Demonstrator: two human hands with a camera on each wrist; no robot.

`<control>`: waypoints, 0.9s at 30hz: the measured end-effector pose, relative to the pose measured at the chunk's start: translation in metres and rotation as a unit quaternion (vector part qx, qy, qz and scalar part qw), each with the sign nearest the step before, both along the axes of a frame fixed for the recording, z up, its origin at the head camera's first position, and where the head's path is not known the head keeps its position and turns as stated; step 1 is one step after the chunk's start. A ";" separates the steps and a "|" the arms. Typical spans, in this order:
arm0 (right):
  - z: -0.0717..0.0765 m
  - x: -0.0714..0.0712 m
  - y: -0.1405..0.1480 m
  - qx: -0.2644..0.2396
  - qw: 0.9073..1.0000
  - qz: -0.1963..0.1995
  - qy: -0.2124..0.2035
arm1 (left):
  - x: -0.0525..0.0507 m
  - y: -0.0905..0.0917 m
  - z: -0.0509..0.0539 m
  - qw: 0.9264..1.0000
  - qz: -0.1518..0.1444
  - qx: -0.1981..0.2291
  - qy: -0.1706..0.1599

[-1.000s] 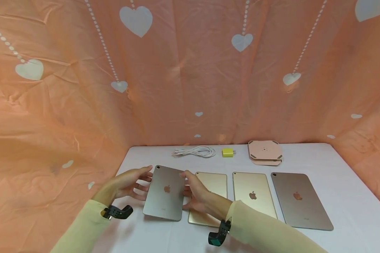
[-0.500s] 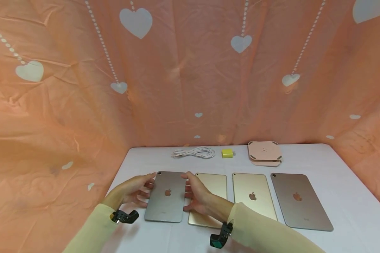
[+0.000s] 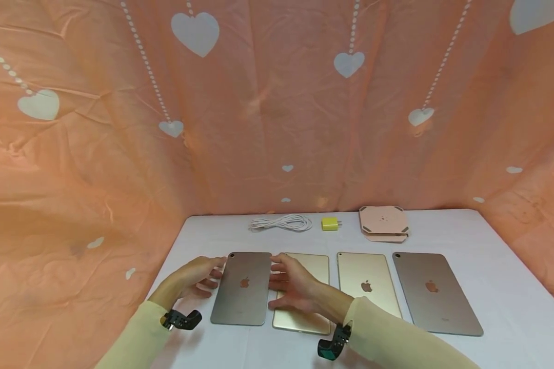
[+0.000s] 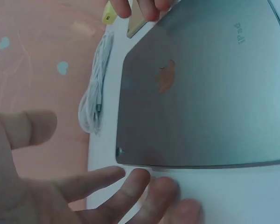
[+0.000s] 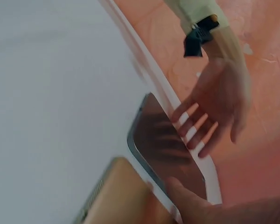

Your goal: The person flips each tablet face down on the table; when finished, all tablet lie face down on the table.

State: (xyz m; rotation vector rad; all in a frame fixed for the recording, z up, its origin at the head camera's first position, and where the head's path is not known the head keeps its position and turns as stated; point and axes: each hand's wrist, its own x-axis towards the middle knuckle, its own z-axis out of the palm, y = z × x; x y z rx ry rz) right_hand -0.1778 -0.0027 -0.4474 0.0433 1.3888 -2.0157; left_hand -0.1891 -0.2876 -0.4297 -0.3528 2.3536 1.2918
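A grey iPad (image 3: 241, 302) lies flat, back up, at the left of a row of tablets. My left hand (image 3: 195, 275) is at its left edge with fingers spread and relaxed; in the left wrist view the fingertips (image 4: 161, 186) are beside the edge, not curled round it. On the other side, my right hand (image 3: 297, 287) stands with loose fingers near the right edge, partly covering a gold tablet (image 3: 302, 322). Whether a right fingertip still touches the grey iPad, I cannot tell. Neither hand grips anything.
Farther right lie another gold iPad (image 3: 374, 297) and a larger grey iPad (image 3: 443, 307). Along the back of the white table (image 3: 212, 230) are a coiled white cable (image 3: 286, 222), a yellow charger plug (image 3: 329, 224) and a folded pink stand (image 3: 383, 220). An orange cloth hangs behind.
The grey iPad, tilted up between both hands a second ago, has come down flat onto the table. Both hands have loosened from its edges, the right one shifting slightly right.
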 end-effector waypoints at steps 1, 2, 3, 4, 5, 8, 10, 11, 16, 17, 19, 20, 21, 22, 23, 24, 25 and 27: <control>0.001 0.000 0.006 0.002 1.000 0.009 0.005 | 0.000 -0.001 0.002 1.000 -0.001 -0.010 0.009; 0.003 -0.001 0.012 0.004 1.000 0.016 0.010 | -0.001 -0.002 0.004 1.000 -0.001 -0.014 0.018; 0.005 -0.002 0.019 0.006 1.000 0.022 0.015 | 0.000 -0.004 0.006 0.999 -0.003 -0.019 0.029; 0.008 -0.002 0.027 0.012 0.999 0.027 0.025 | 0.001 -0.005 0.010 0.999 -0.004 -0.023 0.043; 0.012 -0.003 0.036 0.015 0.999 0.035 0.037 | 0.002 -0.007 0.014 0.998 -0.001 -0.023 0.058; 0.027 -0.006 0.070 0.020 0.995 0.059 0.083 | 0.009 -0.012 0.030 0.993 0.003 -0.033 0.117; 0.039 -0.006 0.097 0.027 0.990 0.069 0.122 | 0.015 -0.016 0.043 0.985 0.003 -0.058 0.164; 0.045 -0.005 0.111 0.030 0.987 0.073 0.140 | 0.018 -0.017 0.050 0.979 0.004 -0.077 0.190; 0.074 -0.002 0.183 0.085 0.959 0.061 0.262 | 0.034 -0.031 0.088 0.930 0.002 -0.183 0.319; 0.079 -0.001 0.198 0.107 0.947 0.057 0.296 | 0.037 -0.034 0.096 0.918 0.002 -0.201 0.341; 0.087 0.000 0.226 0.147 0.917 0.038 0.369 | 0.043 -0.041 0.111 0.892 0.004 -0.230 0.390; 0.092 0.001 0.240 0.171 0.899 0.025 0.402 | 0.045 -0.044 0.118 0.877 0.007 -0.240 0.416; 0.095 0.003 0.253 0.203 0.874 0.009 0.441 | 0.047 -0.046 0.125 0.861 0.009 -0.251 0.442; 0.099 0.005 0.266 0.242 0.846 -0.009 0.475 | 0.049 -0.048 0.131 0.845 0.011 -0.263 0.466; 0.103 0.007 0.278 0.282 0.818 -0.027 0.501 | 0.050 -0.050 0.136 0.828 0.015 -0.273 0.489; 0.106 0.010 0.289 0.327 0.791 -0.051 0.514 | 0.052 -0.051 0.140 0.814 0.017 -0.284 0.507; 0.110 0.013 0.300 0.370 0.761 -0.072 0.528 | 0.052 -0.051 0.143 0.803 0.017 -0.293 0.519; 0.114 0.018 0.319 0.458 0.696 -0.109 0.543 | 0.053 -0.052 0.145 0.782 0.009 -0.318 0.536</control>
